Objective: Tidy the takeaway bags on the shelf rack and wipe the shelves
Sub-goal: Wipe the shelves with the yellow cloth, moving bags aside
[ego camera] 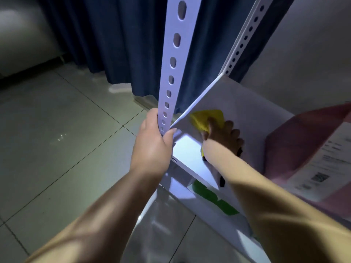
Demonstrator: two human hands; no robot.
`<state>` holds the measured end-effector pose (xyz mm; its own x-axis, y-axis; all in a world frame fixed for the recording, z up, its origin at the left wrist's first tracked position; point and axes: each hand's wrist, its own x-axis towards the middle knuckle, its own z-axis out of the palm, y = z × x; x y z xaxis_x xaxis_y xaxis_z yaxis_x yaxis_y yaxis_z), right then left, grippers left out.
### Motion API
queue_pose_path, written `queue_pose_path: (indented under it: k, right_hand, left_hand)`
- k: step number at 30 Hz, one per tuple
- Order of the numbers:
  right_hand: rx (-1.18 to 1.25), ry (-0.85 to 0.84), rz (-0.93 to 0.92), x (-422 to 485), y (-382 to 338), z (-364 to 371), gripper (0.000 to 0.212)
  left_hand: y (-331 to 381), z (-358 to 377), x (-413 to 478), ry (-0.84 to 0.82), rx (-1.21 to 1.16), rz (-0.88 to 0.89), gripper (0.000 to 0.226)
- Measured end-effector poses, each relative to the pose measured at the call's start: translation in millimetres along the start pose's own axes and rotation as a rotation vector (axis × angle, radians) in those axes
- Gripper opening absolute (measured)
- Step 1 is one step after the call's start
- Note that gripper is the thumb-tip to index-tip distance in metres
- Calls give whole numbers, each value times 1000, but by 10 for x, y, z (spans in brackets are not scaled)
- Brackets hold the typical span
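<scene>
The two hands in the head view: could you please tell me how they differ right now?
The left hand curls round the white upright post; the right hand lies flat, fingers spread, over the shelf. The left hand holds bare metal; the right hand presses a yellow cloth. Both hands are bare.

1. Plain white: shelf (237,103).
2. White, one row of oval holes: upright post (171,73) at shelf corner.
3. Yellow: cloth (205,118) on shelf.
4. Pink, white printed label: pink bag (296,141) on shelf.
5. White, green marking: lower bag (214,200) below shelf.
6. Dark blue: curtain (114,44) behind shelf.
7. Grey tiles, dark joints: floor (57,139).
</scene>
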<state>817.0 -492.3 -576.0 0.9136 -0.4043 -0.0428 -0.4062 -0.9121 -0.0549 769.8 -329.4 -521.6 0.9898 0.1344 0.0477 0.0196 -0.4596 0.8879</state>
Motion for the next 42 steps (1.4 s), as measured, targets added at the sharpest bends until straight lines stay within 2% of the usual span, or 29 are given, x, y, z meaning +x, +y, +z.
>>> queue_pose_path:
  k: [3, 5, 7, 9, 13, 15, 19, 22, 24, 27, 33, 42]
  right_hand:
    - [-25, 63, -366, -397, 119, 8, 41]
    - [20, -12, -459, -525, 309, -44, 47]
    - [41, -94, -436, -546, 479, -106, 49]
    - [62, -101, -337, -534, 560, -100, 49]
    - [-45, 92, -29, -651, 345, 10, 47]
    - [-34, 134, 43, -761, 235, 45, 46]
    - [56, 113, -83, -982, 306, 28, 48]
    - [147, 47, -182, -1216, 458, -21, 47]
    - [204, 60, -207, -1421, 568, -37, 45]
    - [334, 105, -172, -1734, 742, -37, 46]
    - [418, 111, -142, -2194, 1184, 117, 42]
    - [403, -45, 45, -2782, 2198, 464, 45]
  left_hand:
    - [-34, -7, 16, -17, -24, 39, 26]
    - [-61, -22, 36, -35, -29, 55, 25]
    - [-87, -36, 43, -49, -38, 69, 26]
    - [-111, -37, 44, -54, -53, 76, 27]
    - [-178, -17, 17, -56, -103, 88, 40]
    - [-247, -15, -17, -62, -132, 88, 45]
    - [-478, -18, -185, -97, -101, 43, 40]
    - [-642, 0, -447, -170, -24, -7, 28]
    - [-749, 35, -647, -232, -28, -31, 25]
    - [-874, 100, -931, -272, 13, -32, 20]
    - [-1001, 371, -1383, -378, 32, -97, 19]
    - [-818, 880, -2131, -536, 98, -136, 19]
